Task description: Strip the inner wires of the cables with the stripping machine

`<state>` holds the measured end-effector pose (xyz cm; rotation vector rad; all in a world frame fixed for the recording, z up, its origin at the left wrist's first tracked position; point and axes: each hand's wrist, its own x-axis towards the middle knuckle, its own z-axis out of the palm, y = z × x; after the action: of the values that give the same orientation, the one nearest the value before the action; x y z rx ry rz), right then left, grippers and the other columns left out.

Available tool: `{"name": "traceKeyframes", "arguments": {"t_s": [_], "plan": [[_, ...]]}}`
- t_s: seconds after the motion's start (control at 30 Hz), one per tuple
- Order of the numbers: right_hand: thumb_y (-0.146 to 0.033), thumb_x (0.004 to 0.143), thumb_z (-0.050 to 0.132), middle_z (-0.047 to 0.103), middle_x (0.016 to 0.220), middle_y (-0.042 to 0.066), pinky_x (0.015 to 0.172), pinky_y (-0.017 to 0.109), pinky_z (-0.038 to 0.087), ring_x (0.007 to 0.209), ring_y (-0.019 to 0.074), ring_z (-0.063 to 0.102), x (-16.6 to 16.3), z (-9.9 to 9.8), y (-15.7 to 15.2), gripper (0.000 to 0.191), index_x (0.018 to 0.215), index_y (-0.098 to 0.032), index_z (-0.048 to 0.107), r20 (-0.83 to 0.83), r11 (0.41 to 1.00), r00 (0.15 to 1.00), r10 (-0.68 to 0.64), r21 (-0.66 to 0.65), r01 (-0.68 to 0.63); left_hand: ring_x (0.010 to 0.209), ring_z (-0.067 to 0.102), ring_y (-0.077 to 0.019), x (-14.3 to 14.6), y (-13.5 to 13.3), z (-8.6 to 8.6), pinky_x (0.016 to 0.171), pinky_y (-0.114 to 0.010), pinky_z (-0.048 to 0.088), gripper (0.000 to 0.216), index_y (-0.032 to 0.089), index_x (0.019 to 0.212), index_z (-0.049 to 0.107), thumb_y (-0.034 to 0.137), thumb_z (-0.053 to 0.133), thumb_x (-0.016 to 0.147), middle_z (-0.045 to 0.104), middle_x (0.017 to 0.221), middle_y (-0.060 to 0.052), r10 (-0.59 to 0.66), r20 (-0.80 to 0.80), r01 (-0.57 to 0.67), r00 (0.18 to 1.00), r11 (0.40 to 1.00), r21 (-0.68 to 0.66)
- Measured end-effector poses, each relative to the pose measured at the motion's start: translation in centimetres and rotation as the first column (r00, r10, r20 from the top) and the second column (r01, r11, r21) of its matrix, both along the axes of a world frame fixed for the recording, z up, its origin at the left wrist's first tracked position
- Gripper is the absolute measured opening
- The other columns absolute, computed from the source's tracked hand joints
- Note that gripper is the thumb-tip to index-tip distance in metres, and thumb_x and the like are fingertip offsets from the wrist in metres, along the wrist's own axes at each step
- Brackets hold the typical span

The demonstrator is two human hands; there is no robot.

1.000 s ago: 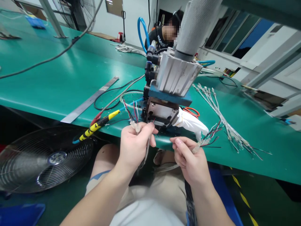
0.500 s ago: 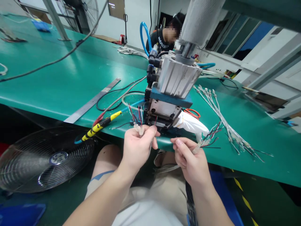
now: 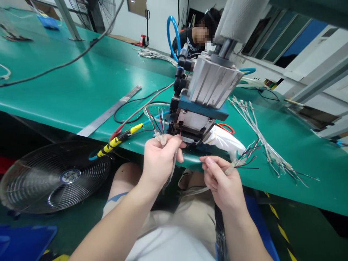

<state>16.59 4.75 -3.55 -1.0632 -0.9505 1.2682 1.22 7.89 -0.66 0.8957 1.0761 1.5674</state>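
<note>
From the head view, we're right at the press [image 3: 194, 123] on the green bench [image 3: 81, 90], and the left hand [image 3: 160, 163] is up close to it, gripping cables whose pale sleeves [image 3: 161, 138] poke out above the fist. Red, black and white wires [image 3: 160, 121] fan upward from them, while thumb and forefinger pinch together just below the slot, where a thin reddish wire shows. Over to the right hand [image 3: 224, 183]: curled around a second bundle [image 3: 248, 154], coloured ends splayed outward, fingertips together; whether they pinch anything, I can't tell. How far along? Midway through a batch, I'd judge: one wire seems to be at the press, the other fanned ends stand clear of it, and the right hand's bundle is well apart from the slot. Whether any end is finished is too small to tell. More cables [image 3: 259, 132] lie on the bench to the right, untouched by either hand.
</note>
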Motion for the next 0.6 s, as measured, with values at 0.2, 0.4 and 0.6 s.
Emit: {"name": "traceKeyframes", "arguments": {"t_s": [0.2, 0.4, 0.6], "plan": [[-0.037, 0.081, 0.080, 0.060, 0.064, 0.001, 0.035, 0.016, 0.017, 0.037, 0.0008, 0.030, 0.14, -0.05, -0.16, 0.022, 0.085, -0.016, 0.080, 0.006, 1.000, 1.000, 0.002, 0.004, -0.002, 0.036, 0.045, -0.0077, -0.03, 0.20, -0.22, 0.041, -0.020, 0.033, 0.027, 0.016, 0.052, 0.065, 0.022, 0.064, 0.078, 0.054, 0.038, 0.002, 0.006, 0.019, -0.006, 1.000, 1.000, 0.004], [-0.036, 0.082, 0.080, 0.060, 0.066, 0.001, 0.036, 0.016, 0.018, 0.037, 0.0004, 0.032, 0.09, -0.06, -0.09, 0.020, 0.086, -0.017, 0.080, 0.018, 1.000, 1.000, -0.003, 0.010, 0.003, 0.037, 0.046, -0.0074, 0.01, 0.09, -0.66, 0.044, -0.020, 0.036, 0.028, 0.016, 0.052, 0.065, 0.021, 0.063, 0.080, 0.055, 0.038, 0.003, 0.003, 0.016, -0.004, 1.000, 0.999, 0.035], [-0.039, 0.079, 0.083, 0.060, 0.063, 0.001, 0.035, 0.015, 0.017, 0.036, -0.0002, 0.031, 0.03, -0.03, -0.05, 0.023, 0.085, -0.017, 0.081, 0.011, 1.000, 1.000, -0.003, 0.006, 0.003, 0.037, 0.045, -0.0069, -0.05, 0.15, -0.80, 0.044, -0.019, 0.035, 0.029, 0.017, 0.051, 0.065, 0.022, 0.064, 0.080, 0.055, 0.039, 0.003, -0.006, 0.017, 0.005, 1.000, 0.999, 0.047]]}}
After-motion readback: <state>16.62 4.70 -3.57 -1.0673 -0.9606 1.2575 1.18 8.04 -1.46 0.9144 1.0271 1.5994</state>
